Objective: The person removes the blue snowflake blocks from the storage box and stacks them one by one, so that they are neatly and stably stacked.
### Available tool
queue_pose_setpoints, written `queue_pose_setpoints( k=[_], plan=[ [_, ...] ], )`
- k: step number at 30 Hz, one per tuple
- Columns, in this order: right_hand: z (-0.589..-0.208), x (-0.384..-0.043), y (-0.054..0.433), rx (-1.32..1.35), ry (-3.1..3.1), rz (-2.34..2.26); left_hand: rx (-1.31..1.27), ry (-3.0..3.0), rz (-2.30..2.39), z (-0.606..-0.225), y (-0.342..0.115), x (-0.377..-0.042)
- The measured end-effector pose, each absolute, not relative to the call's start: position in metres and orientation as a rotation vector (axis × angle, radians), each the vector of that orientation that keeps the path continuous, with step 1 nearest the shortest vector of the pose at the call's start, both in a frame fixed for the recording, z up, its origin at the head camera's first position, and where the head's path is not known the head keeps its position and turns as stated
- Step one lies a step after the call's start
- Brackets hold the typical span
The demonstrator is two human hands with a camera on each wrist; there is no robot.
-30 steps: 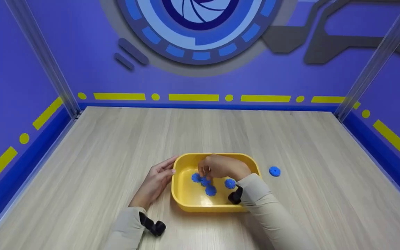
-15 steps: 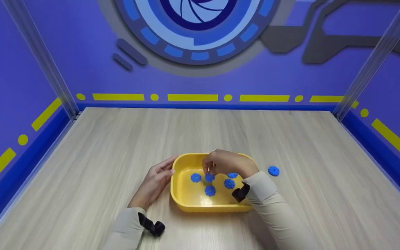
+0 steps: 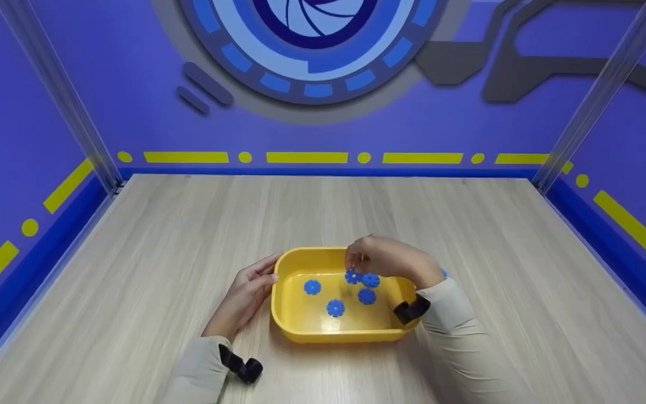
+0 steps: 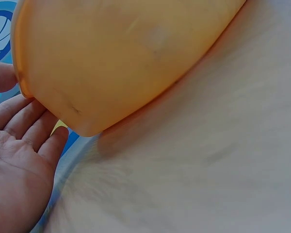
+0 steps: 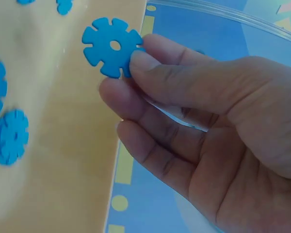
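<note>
We saw the right hand (image 5: 203, 141) pinching a disc (image 5: 112, 47) by its rim above the tray (image 3: 285, 322); left hand (image 3: 247, 294) flat against the tray's side. Thin edge pinch, so we judged it could slip.

A pale wooden table (image 3: 188, 235) is sitting inside purple walls (image 3: 132, 84), which are carrying yellow dashes (image 3: 306, 157), a round blue emblem (image 3: 312, 45) and clear corner posts (image 3: 598, 95).
</note>
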State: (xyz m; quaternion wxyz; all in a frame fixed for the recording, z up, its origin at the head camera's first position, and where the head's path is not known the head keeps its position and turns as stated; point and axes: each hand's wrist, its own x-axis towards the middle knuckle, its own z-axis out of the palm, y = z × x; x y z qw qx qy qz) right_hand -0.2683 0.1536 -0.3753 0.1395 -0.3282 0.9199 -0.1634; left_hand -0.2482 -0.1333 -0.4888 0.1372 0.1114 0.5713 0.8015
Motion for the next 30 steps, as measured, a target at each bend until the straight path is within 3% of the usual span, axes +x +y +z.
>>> queue_pose_setpoints(
  k=[13,30],
  plan=[
    [-0.372,-0.262,0.196,-0.930,2.757,-0.644,0.311,1.643,2.333,-0.489,-0.132,-0.248],
    [-0.399,-0.256,0.255,-0.949,2.995,-0.885,0.325,1.630,2.344,-0.490,-0.133,-0.247]
  ],
)
